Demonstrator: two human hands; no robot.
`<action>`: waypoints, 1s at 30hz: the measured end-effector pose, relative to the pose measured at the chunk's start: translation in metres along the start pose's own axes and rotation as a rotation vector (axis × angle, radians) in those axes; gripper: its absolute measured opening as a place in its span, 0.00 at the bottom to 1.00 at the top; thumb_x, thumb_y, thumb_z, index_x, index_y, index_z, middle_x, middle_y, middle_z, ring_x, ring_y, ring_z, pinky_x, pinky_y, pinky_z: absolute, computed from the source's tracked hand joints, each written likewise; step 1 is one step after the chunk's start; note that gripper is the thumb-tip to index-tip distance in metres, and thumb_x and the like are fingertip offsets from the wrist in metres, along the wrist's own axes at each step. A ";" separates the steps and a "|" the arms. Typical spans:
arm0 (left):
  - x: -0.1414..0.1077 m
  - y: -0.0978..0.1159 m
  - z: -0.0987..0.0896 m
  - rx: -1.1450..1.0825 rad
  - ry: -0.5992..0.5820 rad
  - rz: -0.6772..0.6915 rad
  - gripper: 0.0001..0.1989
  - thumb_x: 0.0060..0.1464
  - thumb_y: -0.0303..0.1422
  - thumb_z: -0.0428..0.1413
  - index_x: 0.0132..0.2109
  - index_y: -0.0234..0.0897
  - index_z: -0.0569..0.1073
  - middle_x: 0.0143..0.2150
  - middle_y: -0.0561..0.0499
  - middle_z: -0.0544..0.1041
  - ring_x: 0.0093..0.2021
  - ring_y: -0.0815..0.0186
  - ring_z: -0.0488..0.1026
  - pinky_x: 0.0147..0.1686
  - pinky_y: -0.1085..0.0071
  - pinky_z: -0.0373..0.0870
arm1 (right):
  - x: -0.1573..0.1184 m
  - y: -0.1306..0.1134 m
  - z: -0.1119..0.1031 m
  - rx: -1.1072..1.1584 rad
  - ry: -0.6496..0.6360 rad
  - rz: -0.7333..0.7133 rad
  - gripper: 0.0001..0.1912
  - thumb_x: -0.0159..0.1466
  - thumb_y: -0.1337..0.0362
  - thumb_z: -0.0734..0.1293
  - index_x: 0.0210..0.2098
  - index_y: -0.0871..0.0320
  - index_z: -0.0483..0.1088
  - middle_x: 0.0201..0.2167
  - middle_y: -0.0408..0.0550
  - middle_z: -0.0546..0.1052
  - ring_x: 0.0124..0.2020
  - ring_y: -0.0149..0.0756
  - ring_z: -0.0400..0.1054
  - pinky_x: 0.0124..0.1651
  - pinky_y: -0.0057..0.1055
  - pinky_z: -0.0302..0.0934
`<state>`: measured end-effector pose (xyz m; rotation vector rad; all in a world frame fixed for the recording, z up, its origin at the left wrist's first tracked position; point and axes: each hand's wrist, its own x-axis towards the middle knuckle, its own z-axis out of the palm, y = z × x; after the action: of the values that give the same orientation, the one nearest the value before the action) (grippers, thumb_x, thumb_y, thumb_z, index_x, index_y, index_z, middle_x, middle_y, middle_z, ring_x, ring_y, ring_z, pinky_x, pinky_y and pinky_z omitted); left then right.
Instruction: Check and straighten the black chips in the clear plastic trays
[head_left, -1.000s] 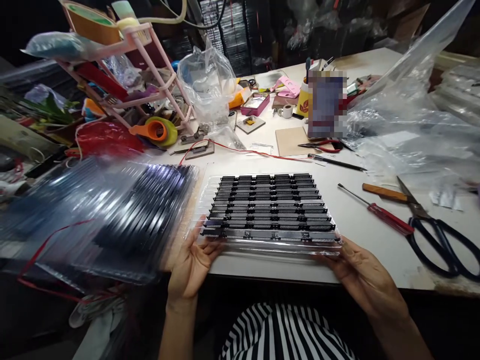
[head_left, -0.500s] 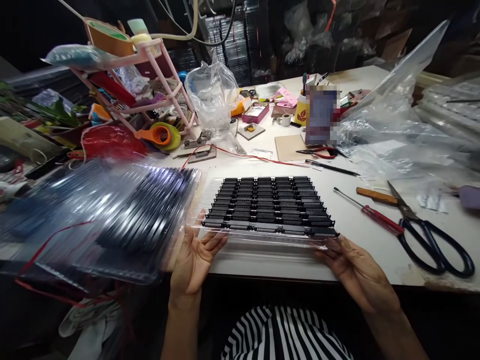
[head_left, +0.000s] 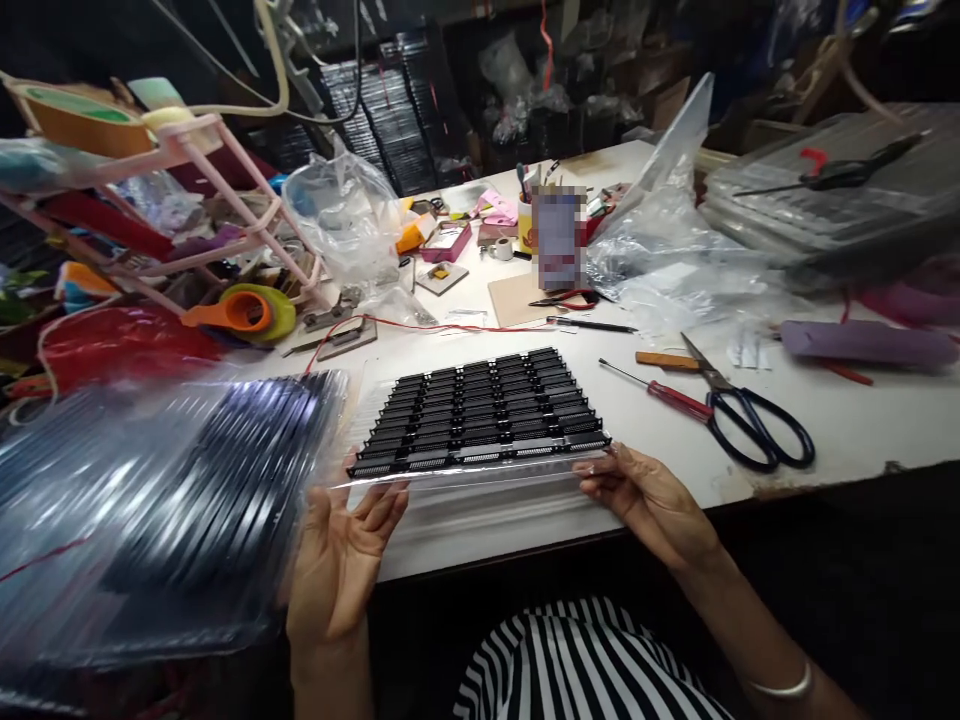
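Observation:
A clear plastic tray [head_left: 480, 465] filled with rows of black comb-like parts [head_left: 484, 410] is held level above the front of the white table. My left hand [head_left: 349, 550] supports its near left corner from below, palm up, with the fingertips under the plastic. At the near right corner, my right hand [head_left: 649, 495] pinches the tray's edge between thumb and fingers. Left of the tray lies a big stack of clear plastic trays [head_left: 202, 520] with dark rows inside, its edge close to my left hand.
Right of the tray lie a red screwdriver [head_left: 679, 400] and large scissors [head_left: 757, 430]. Behind are pliers [head_left: 574, 300], a cardboard piece [head_left: 514, 300] and crumpled clear plastic [head_left: 675, 260]. A pink rack [head_left: 255, 220] stands back left, beside an orange tape dispenser [head_left: 244, 312].
The view has turned to the right, so the table things appear further left. Both hands still hold the tray, which looks slightly tilted, its right side higher in the picture.

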<state>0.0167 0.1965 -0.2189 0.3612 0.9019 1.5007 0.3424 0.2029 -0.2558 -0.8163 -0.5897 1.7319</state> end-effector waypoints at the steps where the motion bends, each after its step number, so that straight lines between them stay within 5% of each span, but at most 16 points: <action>1: 0.001 0.002 -0.002 0.004 -0.003 0.003 0.21 0.59 0.40 0.51 0.57 0.38 0.65 0.45 0.36 0.77 0.50 0.50 0.73 0.45 0.55 0.73 | 0.000 0.001 0.002 0.001 -0.005 -0.002 0.16 0.66 0.56 0.62 0.35 0.62 0.77 0.37 0.53 0.80 0.34 0.34 0.74 0.41 0.30 0.67; 21: 0.005 0.030 -0.007 0.166 0.125 -0.070 0.23 0.55 0.45 0.52 0.57 0.48 0.66 0.50 0.50 0.77 0.52 0.62 0.72 0.48 0.68 0.73 | 0.011 0.008 0.032 0.090 -0.076 -0.041 0.17 0.64 0.55 0.64 0.32 0.65 0.74 0.35 0.55 0.81 0.30 0.33 0.75 0.32 0.26 0.63; 26: 0.010 0.028 -0.018 0.129 0.040 -0.084 0.20 0.56 0.42 0.52 0.56 0.47 0.68 0.47 0.48 0.78 0.51 0.59 0.73 0.49 0.63 0.72 | 0.005 0.002 0.044 0.057 -0.025 -0.064 0.19 0.63 0.53 0.64 0.29 0.65 0.74 0.33 0.55 0.80 0.28 0.32 0.75 0.30 0.25 0.62; 30: 0.016 0.025 -0.035 0.195 0.103 -0.123 0.22 0.59 0.31 0.48 0.60 0.47 0.62 0.47 0.47 0.78 0.50 0.58 0.73 0.54 0.54 0.66 | -0.021 0.016 0.053 -0.049 0.054 -0.033 0.17 0.62 0.53 0.65 0.32 0.62 0.72 0.34 0.54 0.80 0.28 0.34 0.74 0.29 0.27 0.62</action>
<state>-0.0278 0.2026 -0.2276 0.3660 1.1366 1.3315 0.2958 0.1791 -0.2281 -0.8804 -0.6075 1.6658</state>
